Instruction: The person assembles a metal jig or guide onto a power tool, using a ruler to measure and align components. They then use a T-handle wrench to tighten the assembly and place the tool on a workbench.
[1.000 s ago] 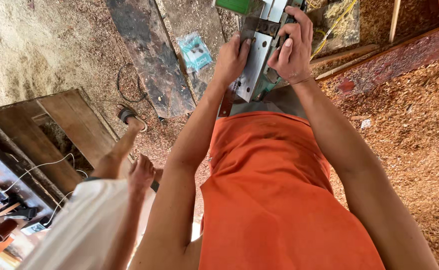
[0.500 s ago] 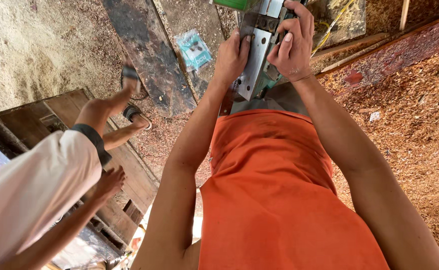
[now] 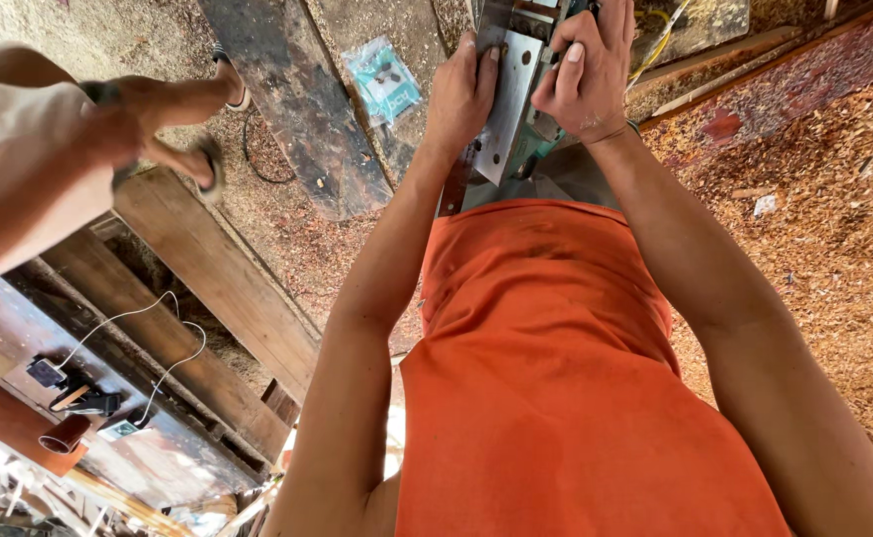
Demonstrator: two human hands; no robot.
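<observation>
From the head camera, the left hand [image 3: 461, 89] gripped the left edge of a grey metal plate [image 3: 509, 99], fingers curled over it. The right hand [image 3: 586, 75] clamped what looked like a green power tool [image 3: 536, 149] behind the plate. A co-worker's hand [image 3: 173, 124] reached in nearby, over sawdust [image 3: 834, 229].

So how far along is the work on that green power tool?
Done: nothing clearly finished; wood shavings cover the ground. In hand: left hand and right hand both grip the green power tool at its metal base plate. Left: a small plastic bag lies untouched on a plank; more can't be judged.
</observation>
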